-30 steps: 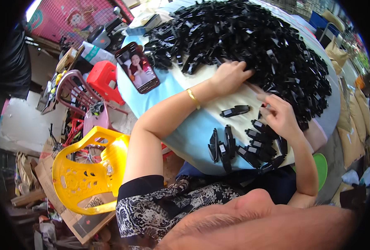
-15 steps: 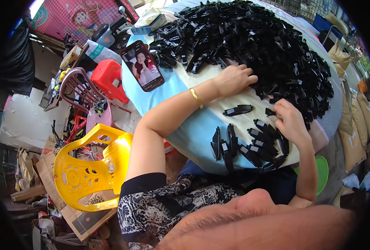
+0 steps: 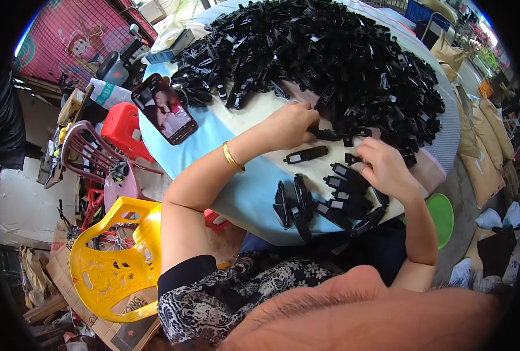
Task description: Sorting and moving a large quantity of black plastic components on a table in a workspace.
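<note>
Your left hand (image 3: 288, 124) pinches a black clip (image 3: 324, 134) at the pile (image 3: 330, 58). Your right hand (image 3: 384, 169) curls closed on another part (image 3: 353, 159).

We note the left hand (image 3: 289, 126) extended forward, fingers curled closed, wrist straight. The right hand (image 3: 386, 169) sits nearer the body, fingers bent down, forearm raised.
</note>
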